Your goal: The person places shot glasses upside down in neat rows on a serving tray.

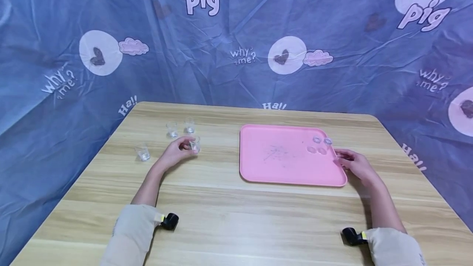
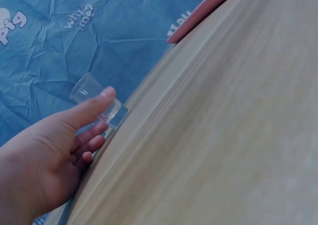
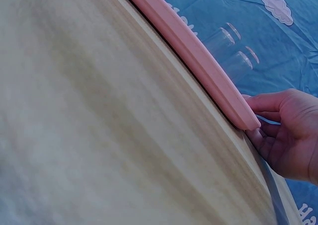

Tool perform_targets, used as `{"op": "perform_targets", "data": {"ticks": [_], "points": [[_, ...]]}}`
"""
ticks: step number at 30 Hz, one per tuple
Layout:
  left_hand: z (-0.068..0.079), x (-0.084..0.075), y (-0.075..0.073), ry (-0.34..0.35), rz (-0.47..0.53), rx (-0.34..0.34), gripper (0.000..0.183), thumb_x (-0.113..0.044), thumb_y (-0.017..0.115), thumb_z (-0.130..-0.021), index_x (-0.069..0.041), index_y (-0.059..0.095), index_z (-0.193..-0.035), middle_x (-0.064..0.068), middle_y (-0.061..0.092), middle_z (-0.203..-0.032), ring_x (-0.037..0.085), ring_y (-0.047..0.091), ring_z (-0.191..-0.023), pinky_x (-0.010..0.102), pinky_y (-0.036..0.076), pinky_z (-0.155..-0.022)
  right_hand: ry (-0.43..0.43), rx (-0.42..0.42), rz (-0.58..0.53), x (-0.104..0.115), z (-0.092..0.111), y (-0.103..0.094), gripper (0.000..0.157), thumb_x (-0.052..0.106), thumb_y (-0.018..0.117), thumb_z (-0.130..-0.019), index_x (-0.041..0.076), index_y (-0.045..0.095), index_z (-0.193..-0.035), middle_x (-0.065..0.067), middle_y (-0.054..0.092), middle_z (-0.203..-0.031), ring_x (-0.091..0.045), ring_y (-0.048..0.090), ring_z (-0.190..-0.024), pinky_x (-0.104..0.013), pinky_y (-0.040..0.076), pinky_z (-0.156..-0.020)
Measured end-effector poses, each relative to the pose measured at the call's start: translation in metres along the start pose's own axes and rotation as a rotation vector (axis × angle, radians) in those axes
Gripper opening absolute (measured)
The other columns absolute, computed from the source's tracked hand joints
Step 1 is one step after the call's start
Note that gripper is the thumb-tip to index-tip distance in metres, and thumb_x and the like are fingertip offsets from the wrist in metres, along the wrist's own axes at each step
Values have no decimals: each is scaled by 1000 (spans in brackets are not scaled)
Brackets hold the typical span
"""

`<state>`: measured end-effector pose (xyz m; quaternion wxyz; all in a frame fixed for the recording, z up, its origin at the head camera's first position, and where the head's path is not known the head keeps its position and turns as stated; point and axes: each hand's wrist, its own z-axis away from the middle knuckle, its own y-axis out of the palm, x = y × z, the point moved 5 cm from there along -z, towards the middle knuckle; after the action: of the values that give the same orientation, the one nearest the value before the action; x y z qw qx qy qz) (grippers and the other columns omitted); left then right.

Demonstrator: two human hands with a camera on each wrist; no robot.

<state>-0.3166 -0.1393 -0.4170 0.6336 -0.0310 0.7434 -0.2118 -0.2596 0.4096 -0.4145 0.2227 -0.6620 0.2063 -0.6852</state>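
Observation:
My left hand point(image 1: 178, 151) pinches a small clear shot glass point(image 1: 195, 145) between thumb and fingers. In the left wrist view the glass point(image 2: 115, 114) is upright, its thick base close to the tabletop. Behind it are two more shot glasses, one to the left point(image 1: 171, 129) and one farther back point(image 1: 189, 125). Another shot glass point(image 1: 143, 153) stands left of the hand. On the other side, my right hand point(image 1: 355, 164) grips the right edge of a pink tray point(image 1: 284, 178), thumb at the rim and fingers lower down. Near that edge two shot glasses point(image 1: 328, 141) stand upside down on the tray.
The wooden table point(image 1: 236, 216) runs between the hands and in front of the tray. A blue printed cloth point(image 1: 207, 65) hangs behind and beside the table. Small black cameras point(image 1: 170, 221) are worn on both wrists.

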Motion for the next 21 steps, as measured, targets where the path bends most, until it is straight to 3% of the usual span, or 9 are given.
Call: {"op": "perform_targets", "data": {"ticks": [4, 12, 21], "points": [[-6, 15, 0, 30, -92, -26, 48, -9, 75, -76, 5, 55, -117, 7, 49, -85, 20, 45, -81, 28, 40, -74, 13, 2, 8, -1, 0, 1, 46, 13, 48, -94, -14, 37, -130, -18, 54, -106, 0, 51, -78, -18, 46, -67], [-8, 16, 0, 43, -241, -67, 44, -9, 75, -75, 4, 59, -113, 11, 57, -91, 23, 50, -84, 33, 41, -77, -7, 1, -6, 0, -2, 2, 44, 10, 47, -95, -16, 37, -130, -23, 53, -108, 1, 51, -78, -18, 46, -66], [-4, 10, 1, 61, -290, -73, 38, -6, 74, -75, 6, 61, -108, 11, 58, -90, 25, 51, -85, 36, 42, -77, -6, -4, 4, 1, -1, 2, 44, 9, 47, -95, -16, 37, -129, -23, 53, -109, 2, 50, -78, -18, 45, -66]]}}
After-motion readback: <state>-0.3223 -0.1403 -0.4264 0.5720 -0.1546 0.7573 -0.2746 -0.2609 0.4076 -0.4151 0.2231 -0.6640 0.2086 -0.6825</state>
